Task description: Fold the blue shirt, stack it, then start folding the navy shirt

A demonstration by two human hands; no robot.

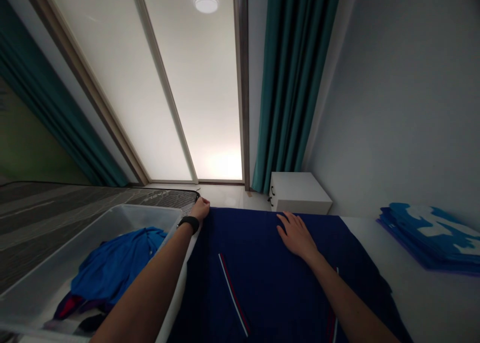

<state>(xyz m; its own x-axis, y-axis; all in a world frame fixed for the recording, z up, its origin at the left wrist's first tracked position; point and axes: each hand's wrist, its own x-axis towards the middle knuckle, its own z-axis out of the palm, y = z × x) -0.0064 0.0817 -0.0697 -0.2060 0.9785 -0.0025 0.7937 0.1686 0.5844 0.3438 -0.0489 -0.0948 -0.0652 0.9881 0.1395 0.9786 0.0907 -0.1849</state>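
Observation:
A dark navy garment (262,263) with red and white stripes lies spread flat on a white table (412,293). At its far left corner is my left hand (201,209), wearing a black wristband, its fingers pinched together on the garment's edge. My right hand (297,234) rests flat near the far edge of the cloth, fingers stretched and slightly apart, holding nothing. My right forearm covers part of the striped trim on that side. The near end of the garment runs out of the view.
Left of the table stands a clear plastic bin (150,214) with crumpled blue and dark clothes (116,263) inside. A stack of folded blue and white clothes (435,235) lies at the right. Beyond the table are a white cabinet (300,190), teal curtains (296,83) and frosted sliding doors (202,93).

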